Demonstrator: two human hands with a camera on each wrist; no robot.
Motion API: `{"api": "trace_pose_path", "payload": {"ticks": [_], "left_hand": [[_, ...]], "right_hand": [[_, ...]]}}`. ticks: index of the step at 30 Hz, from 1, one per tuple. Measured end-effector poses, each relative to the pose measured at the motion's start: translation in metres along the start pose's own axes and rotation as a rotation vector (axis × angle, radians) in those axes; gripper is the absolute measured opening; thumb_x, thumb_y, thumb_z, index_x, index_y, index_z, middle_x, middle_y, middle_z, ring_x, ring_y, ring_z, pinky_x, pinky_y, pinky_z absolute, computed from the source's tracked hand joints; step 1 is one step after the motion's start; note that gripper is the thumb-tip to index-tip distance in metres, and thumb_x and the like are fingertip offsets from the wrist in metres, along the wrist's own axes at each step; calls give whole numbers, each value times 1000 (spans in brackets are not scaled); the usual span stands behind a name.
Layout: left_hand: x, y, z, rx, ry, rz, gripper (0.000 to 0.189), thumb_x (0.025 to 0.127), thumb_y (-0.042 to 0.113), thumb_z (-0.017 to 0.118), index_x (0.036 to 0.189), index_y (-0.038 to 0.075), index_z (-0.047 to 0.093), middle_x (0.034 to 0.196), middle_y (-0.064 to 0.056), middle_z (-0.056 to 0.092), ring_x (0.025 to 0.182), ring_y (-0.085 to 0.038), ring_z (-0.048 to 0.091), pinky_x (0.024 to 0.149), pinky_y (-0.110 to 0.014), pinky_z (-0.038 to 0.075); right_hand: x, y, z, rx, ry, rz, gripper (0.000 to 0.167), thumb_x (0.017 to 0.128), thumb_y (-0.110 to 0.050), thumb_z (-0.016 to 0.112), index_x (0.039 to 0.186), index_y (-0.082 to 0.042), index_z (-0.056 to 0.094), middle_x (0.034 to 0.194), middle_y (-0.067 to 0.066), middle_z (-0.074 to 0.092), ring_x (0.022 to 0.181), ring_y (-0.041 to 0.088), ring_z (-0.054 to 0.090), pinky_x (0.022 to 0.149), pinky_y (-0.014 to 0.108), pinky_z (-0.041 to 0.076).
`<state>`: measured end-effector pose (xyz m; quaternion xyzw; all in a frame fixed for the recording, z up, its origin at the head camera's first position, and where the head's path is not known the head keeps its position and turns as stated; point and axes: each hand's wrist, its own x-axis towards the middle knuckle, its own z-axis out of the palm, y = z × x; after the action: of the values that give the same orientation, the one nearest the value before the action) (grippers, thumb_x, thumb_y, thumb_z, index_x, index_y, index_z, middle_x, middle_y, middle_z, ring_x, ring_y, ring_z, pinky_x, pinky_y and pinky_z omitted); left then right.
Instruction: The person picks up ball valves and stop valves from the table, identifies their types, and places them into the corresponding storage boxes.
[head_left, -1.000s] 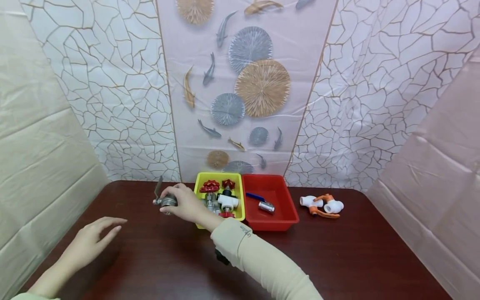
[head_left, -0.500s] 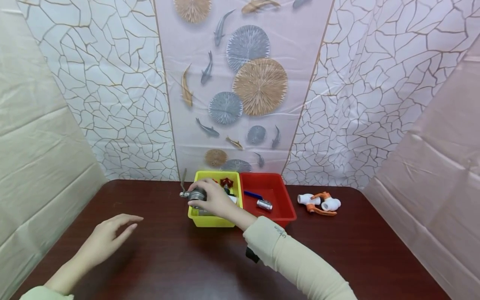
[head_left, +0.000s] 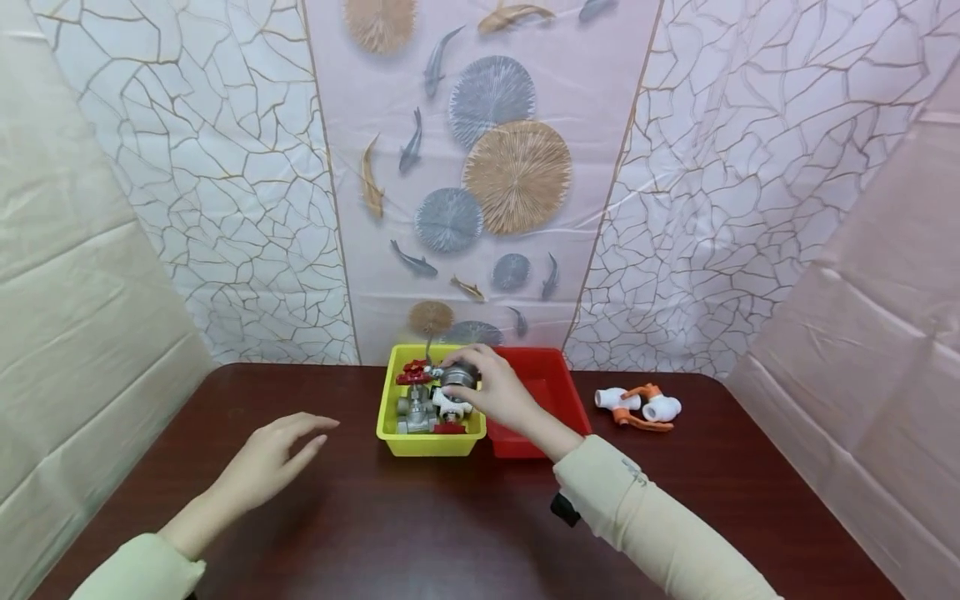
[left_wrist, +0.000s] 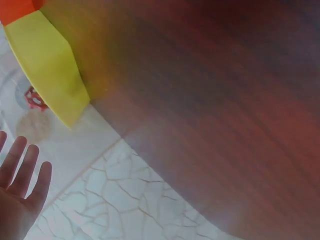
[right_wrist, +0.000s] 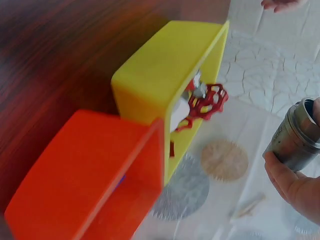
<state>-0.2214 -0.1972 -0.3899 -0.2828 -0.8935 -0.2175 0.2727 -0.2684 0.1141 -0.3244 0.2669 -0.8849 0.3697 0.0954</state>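
My right hand [head_left: 495, 392] grips a grey metal ball valve [head_left: 459, 375] above the right part of the yellow tray [head_left: 431, 447]. Its thin lever points up and to the left in the head view. In the right wrist view the valve's round metal body [right_wrist: 291, 145] sits between the fingers and thumb, raised over the tray. Below it in the tray lie metal valves [head_left: 417, 408] with red handwheels and a white valve [head_left: 452, 406], partly covered. Over the table left of the tray hovers my left hand [head_left: 273, 458], fingers extended and holding nothing.
A red tray [head_left: 558, 375] adjoins the yellow one on the right; a bit of blue shows inside it in the right wrist view. Two white valves [head_left: 660, 408] with orange handles lie farther right on the dark table [head_left: 450, 533]. Patterned cloth [head_left: 517, 275] hangs behind.
My right hand has carried the ball valve rightward, from left of the yellow tray to over it. The left hand has moved right, nearer the tray, with its fingers still extended.
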Motion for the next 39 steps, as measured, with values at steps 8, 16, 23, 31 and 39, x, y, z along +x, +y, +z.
{"api": "trace_pose_path", "payload": {"ticks": [8, 16, 23, 31, 39], "left_hand": [[27, 11, 12, -65, -75, 25, 19, 87, 11, 65, 106, 11, 69, 103, -1, 69, 99, -19, 65, 84, -40, 52], [60, 31, 28, -105, -143, 79, 24, 88, 13, 65, 112, 11, 67, 106, -2, 69, 97, -19, 64, 83, -39, 52], [75, 45, 45, -118, -229, 65, 27, 90, 15, 62, 116, 10, 65, 112, -5, 68, 103, -21, 64, 86, -40, 52], [95, 62, 69, -141, -313, 52, 34, 92, 20, 60, 124, 9, 60, 122, -11, 62, 113, -27, 59, 95, -44, 47], [117, 80, 98, -182, -481, -28, 52, 93, 27, 60, 139, 8, 45, 137, -16, 50, 124, -32, 50, 103, -46, 41]], "right_hand": [[-12, 14, -23, -65, 28, 10, 33, 81, -16, 74, 111, -14, 62, 122, 10, 55, 100, 25, 59, 79, 36, 55], [-21, 28, -45, -115, 50, -1, 31, 81, -16, 74, 110, -14, 62, 118, 9, 56, 99, 24, 58, 79, 37, 55], [-35, 42, -49, -156, 58, 42, 30, 83, -19, 72, 111, -15, 62, 120, 9, 56, 104, 26, 56, 81, 40, 54], [-44, 60, -55, -171, 102, 63, 29, 82, -17, 73, 109, -13, 63, 117, 12, 57, 98, 28, 59, 78, 42, 55], [-50, 78, -58, -170, 95, 87, 30, 82, -16, 73, 110, -11, 62, 117, 16, 56, 97, 29, 59, 81, 43, 54]]}}
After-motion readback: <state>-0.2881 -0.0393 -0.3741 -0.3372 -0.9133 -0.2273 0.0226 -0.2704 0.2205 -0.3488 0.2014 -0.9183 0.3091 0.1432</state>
